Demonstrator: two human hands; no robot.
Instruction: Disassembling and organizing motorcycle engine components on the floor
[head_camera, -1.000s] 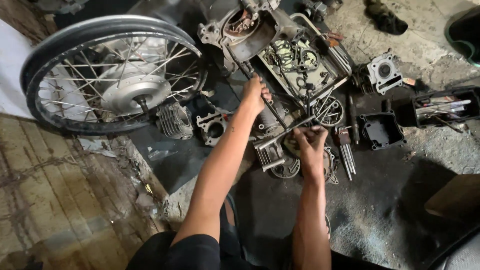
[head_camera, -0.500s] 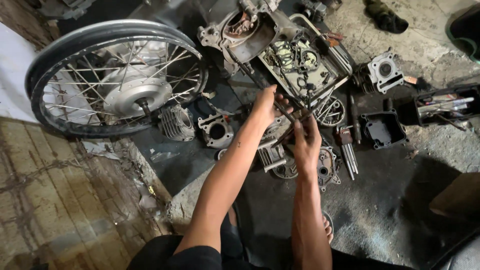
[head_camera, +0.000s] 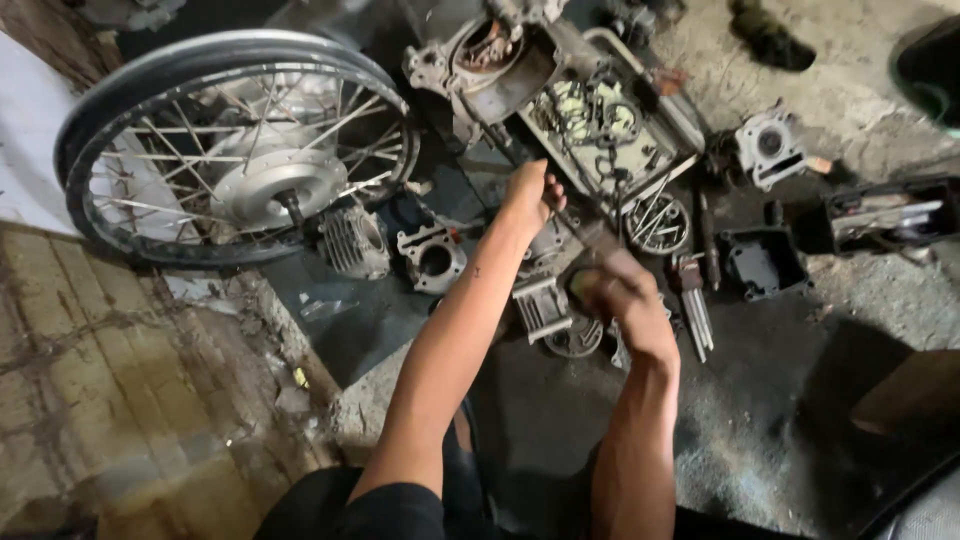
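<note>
1. A spoked wheel (head_camera: 240, 150) lies flat on the dark floor at the far left, with its silver hub facing up.
2. Just right of it stand a finned cylinder (head_camera: 352, 240) and a small grey block (head_camera: 432, 258) with a round hole.
3. The left hand (head_camera: 528, 195) is closed around a dark rod (head_camera: 560, 215), gripping its upper part.
4. The rod runs slanted, from the engine case (head_camera: 560, 90) down to the right hand.
5. The right hand (head_camera: 622, 300) is blurred; its fingers look curled around the lower end of the rod.
6. A black box (head_camera: 762, 262) sits on the floor further right, well apart from both hands.
</note>
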